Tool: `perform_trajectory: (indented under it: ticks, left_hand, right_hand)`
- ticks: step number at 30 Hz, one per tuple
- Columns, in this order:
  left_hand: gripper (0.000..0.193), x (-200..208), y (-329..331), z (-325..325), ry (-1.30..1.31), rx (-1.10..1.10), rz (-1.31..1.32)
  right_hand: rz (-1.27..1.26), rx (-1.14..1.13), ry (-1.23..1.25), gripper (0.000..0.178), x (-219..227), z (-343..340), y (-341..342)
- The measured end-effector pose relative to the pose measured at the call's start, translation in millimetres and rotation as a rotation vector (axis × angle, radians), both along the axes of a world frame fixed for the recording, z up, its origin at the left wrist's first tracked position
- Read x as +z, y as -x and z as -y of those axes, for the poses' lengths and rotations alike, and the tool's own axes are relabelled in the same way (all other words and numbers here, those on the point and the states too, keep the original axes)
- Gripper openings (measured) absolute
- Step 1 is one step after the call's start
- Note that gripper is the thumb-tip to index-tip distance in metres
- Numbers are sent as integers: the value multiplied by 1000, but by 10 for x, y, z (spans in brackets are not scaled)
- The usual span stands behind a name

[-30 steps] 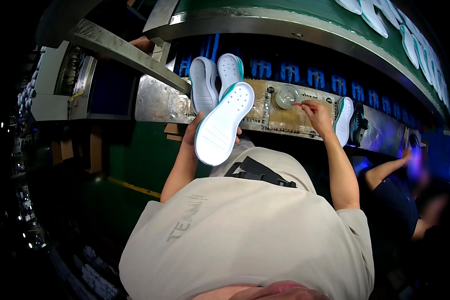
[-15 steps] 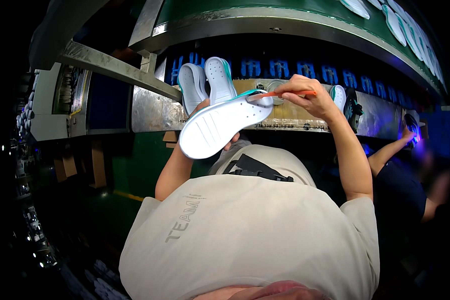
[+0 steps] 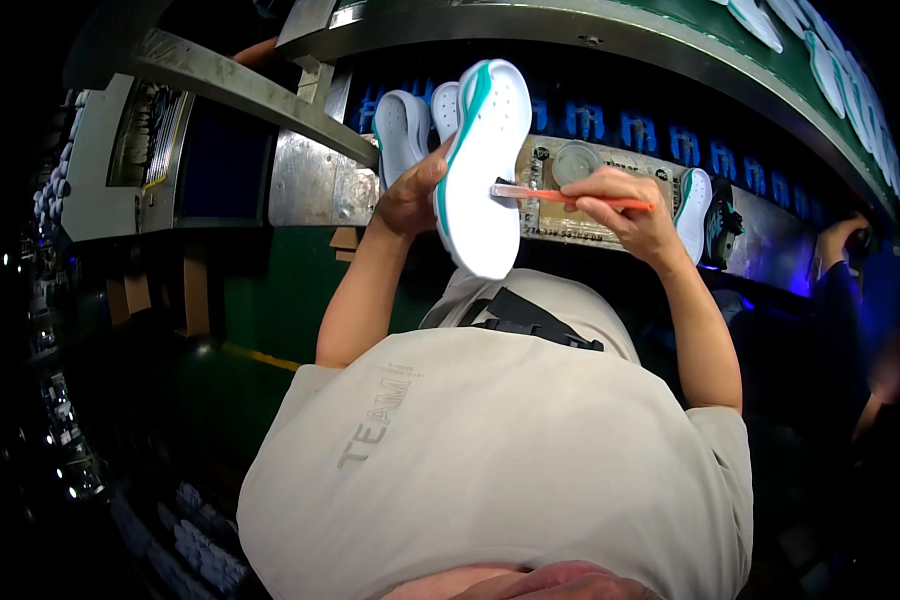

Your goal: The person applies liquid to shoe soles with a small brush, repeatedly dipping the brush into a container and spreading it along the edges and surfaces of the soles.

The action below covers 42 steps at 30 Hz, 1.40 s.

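Note:
My left hand (image 3: 417,192) is closed on the left edge of a white shoe sole (image 3: 480,165) with a teal band along its side. The sole stands nearly upright, its small-holed end pointing away from me. Between the fingers of my right hand (image 3: 625,208) is a brush (image 3: 540,194) with an orange handle. Its dark bristles touch the right part of the sole around mid-length. Just beyond the brush sits a clear round cup (image 3: 576,160) on the cardboard-covered bench. Two more soles, a nearer one (image 3: 402,135) and a partly hidden one (image 3: 444,108), lean behind my left hand.
Right of my right hand stand another white sole (image 3: 692,212) and a dark shoe (image 3: 722,228). A metal-edged green conveyor (image 3: 630,25) with soles runs above the bench. A metal bar (image 3: 240,90) slants in at the left. Another person's arm (image 3: 838,245) is at far right.
The sole has turned from slanted to nearly upright. The bristles have gone from its holed end to its mid-length edge. My left hand now shows at the sole's left edge.

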<state>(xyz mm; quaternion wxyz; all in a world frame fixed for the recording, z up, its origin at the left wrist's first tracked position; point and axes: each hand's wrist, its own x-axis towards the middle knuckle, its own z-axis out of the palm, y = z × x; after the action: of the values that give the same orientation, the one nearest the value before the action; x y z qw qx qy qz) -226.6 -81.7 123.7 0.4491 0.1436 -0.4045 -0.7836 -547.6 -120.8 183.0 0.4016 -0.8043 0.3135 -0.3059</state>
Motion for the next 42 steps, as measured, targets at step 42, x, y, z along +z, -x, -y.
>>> perform_trajectory:
  ticks: [42]
  left_hand:
    - [74,666,232,-339,396,659,479]
  right_hand:
    - [370,-415,-407,24,-289,-518,-55]
